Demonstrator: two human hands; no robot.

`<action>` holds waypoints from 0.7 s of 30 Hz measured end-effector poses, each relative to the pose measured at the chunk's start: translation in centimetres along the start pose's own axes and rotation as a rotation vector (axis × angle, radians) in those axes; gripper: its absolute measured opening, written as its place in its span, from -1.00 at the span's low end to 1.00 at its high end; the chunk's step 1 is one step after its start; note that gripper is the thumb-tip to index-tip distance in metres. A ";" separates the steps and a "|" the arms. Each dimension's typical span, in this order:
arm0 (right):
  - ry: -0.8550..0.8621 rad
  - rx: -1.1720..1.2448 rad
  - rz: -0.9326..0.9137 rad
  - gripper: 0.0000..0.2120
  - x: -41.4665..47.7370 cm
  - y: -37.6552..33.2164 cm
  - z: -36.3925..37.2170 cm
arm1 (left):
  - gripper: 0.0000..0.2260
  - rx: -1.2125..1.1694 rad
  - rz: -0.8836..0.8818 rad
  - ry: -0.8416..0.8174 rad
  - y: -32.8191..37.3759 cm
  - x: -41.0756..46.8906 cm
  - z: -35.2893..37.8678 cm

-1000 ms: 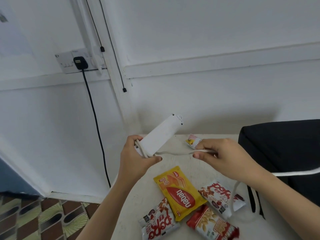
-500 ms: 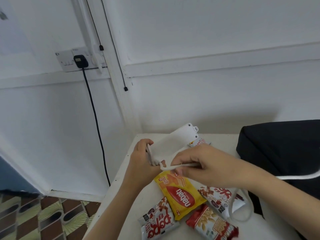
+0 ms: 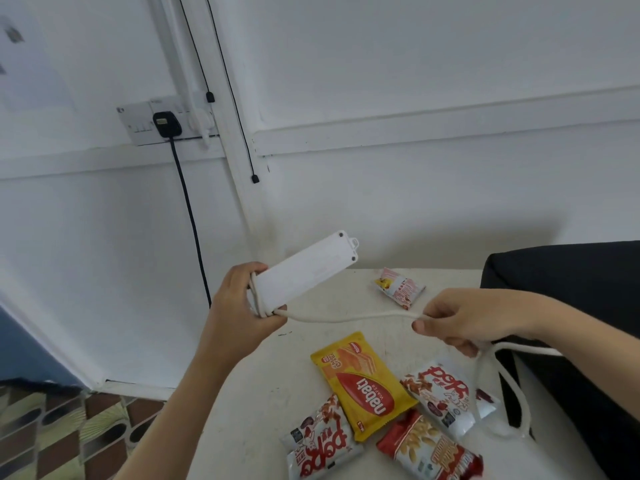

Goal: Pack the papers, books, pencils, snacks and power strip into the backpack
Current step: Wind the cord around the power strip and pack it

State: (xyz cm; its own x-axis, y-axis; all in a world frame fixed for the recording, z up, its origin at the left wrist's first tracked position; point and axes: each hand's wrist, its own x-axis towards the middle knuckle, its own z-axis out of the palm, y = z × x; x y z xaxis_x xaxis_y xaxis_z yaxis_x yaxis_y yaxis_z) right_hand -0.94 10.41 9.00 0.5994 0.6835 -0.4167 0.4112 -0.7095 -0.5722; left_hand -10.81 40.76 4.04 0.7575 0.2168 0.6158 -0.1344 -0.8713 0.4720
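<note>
The power strip (image 3: pixel 304 271) is held in the air above the far left corner of the table (image 3: pixel 249 393). Its long axis runs from the grip up and to the right, with the free end, a small hanging tab on it, pointing toward the wall. Its plain back faces the camera.

The left hand (image 3: pixel 239 317) is curled round the strip's lower end, where 2 or 3 turns of white cord (image 3: pixel 346 318) are wound across it. From that grip the cord runs right in a shallow sag to the right hand (image 3: pixel 460 317), which pinches it between thumb and fingers. Past the right hand it drops in 1 loose loop onto the table, beside the black backpack (image 3: pixel 571 289).

The backpack fills the table's right side, just beyond the right hand. The table's left edge lies directly below the left wrist, with patterned floor beyond it.

5 snack packets lie on the table:
- 1 small packet (image 3: pixel 400 287) beyond the stretched cord.
- 1 yellow wafer packet (image 3: pixel 363 386) below the cord.
- 2 white-and-red packets (image 3: pixel 322 445), 1 on each side of the yellow one.
- 1 red packet (image 3: pixel 426 452) nearest the camera.
</note>
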 end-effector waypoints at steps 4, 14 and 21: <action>0.130 -0.296 0.082 -0.61 -0.5 -1.3 -1.4 | -0.47 -0.015 0.010 -0.071 -0.1 -0.5 0.2; 0.830 -0.474 -0.342 -0.62 -2.3 -5.1 -5.5 | -0.05 -0.030 0.221 -0.304 4.1 -1.9 0.6; 0.633 -0.240 -0.389 -0.67 -0.3 -3.7 -6.8 | -0.42 0.067 0.728 -0.161 8.4 -1.8 0.1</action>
State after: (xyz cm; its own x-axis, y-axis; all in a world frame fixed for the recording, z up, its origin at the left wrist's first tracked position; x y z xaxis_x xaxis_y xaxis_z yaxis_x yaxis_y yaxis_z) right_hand 1.96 11.65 16.04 0.6300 0.7139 0.3058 0.7660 -0.5063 -0.3961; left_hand -13.24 32.96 6.83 0.5767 -0.4876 0.6555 -0.6019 -0.7961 -0.0626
